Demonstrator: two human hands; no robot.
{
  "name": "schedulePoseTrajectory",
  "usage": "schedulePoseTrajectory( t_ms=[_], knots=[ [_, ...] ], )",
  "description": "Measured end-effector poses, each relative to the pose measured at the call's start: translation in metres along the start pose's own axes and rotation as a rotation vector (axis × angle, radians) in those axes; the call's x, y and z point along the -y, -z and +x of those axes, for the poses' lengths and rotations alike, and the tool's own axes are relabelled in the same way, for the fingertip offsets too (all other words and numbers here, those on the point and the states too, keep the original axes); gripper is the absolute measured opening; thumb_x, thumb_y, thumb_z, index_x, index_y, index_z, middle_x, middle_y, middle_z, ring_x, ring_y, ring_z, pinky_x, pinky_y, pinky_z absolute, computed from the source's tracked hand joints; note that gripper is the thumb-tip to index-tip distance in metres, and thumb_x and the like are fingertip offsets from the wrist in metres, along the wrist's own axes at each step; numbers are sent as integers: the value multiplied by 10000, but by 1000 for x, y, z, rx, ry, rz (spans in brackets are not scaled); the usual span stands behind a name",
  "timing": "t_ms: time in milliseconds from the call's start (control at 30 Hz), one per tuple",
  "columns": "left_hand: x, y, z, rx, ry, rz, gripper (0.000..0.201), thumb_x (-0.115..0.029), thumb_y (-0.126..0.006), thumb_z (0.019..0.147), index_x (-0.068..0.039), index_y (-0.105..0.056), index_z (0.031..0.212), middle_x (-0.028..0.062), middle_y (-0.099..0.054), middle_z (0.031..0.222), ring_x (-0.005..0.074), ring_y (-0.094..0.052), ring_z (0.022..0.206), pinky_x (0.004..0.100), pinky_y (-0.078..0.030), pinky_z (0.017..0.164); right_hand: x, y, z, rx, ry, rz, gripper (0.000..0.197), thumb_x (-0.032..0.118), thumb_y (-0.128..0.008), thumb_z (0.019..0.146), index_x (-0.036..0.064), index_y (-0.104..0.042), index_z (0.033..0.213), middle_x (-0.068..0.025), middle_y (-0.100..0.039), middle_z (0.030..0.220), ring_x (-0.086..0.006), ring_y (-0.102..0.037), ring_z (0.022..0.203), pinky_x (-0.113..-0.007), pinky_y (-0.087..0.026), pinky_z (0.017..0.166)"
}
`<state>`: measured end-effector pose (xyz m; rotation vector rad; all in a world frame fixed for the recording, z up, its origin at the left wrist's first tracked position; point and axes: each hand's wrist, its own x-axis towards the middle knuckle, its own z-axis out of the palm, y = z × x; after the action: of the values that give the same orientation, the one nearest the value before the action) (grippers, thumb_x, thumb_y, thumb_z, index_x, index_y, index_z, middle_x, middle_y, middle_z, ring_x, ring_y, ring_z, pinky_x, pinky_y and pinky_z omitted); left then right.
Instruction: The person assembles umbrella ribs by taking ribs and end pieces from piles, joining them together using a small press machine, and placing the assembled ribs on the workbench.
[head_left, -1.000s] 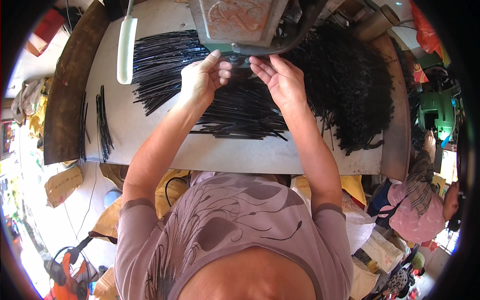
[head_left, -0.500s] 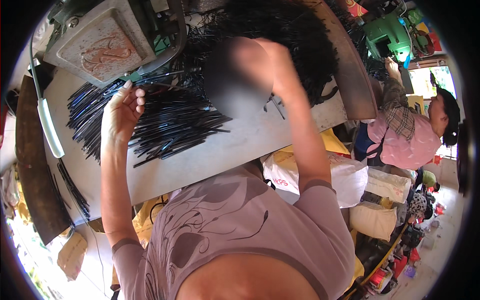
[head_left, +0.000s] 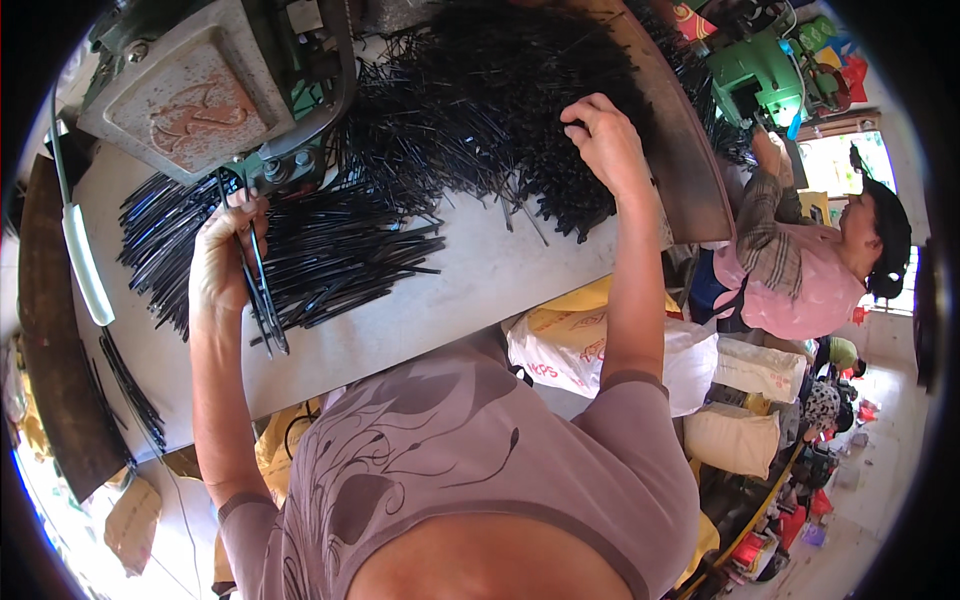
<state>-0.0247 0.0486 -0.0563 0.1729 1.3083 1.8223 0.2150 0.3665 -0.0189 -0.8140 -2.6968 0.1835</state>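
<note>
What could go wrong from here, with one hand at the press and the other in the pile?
The left hand holds a few black strips right under the machine; fingers could get pinched there. The right hand digs into the tangled pile, whose thin ends could prick or drag extras off the table.

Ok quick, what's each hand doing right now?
Left hand: closed, holding a few black strips beside the machine.
Right hand: fingers curled into the tangled black pile; grip unclear.

Single head-worn fisheye view, steeply downward, close over the worktable (head_left: pixel 470 290).
</note>
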Motion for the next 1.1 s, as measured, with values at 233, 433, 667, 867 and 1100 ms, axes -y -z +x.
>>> schedulePoseTrajectory(
  t_ms=[233, 433, 667, 867, 1100],
  knots=[
    [0, 0, -7, -35, 47, 4, 110, -152, -552, 810, -51, -562, 854, -17, -541, 677, 2, -292, 428, 142, -202, 351, -1, 3, -9, -25, 66, 93, 105, 77, -581, 733, 71, -598, 836, -54, -550, 872, -250, -553, 810, -333, -448, 714],
    [-3, -7, -12, -84, 53, 72, 153, -162, -541, 810, -26, -566, 875, -6, -542, 668, 6, -318, 434, 139, -218, 353, 3, 5, -12, 30, 119, 95, 133, 93, -608, 716, 66, -598, 846, -50, -556, 873, -240, -546, 820, -322, -449, 717],
    [-4, -8, -18, -104, 55, 116, 156, -155, -550, 798, -15, -567, 864, 1, -542, 666, 14, -337, 444, 136, -228, 358, 3, 0, -14, -65, 142, 33, 130, 92, -601, 722, 49, -586, 844, -58, -547, 868, -236, -542, 830, -326, -456, 705],
    [-3, -10, -18, -74, 68, 112, 139, -147, -568, 785, -20, -570, 843, 12, -545, 663, 25, -342, 440, 145, -230, 356, 7, -1, -16, -73, 184, -6, 150, 54, -591, 720, 49, -578, 869, -78, -552, 872, -258, -553, 812, -312, -451, 688],
    [-5, -8, -22, -97, 30, 116, 79, -113, -552, 784, -45, -551, 824, 24, -546, 653, 33, -315, 423, 160, -225, 367, 25, -3, -12, -266, 405, 23, 140, 45, -620, 685, 73, -606, 822, -50, -557, 816, -211, -552, 757, -310, -467, 624]
  ],
)
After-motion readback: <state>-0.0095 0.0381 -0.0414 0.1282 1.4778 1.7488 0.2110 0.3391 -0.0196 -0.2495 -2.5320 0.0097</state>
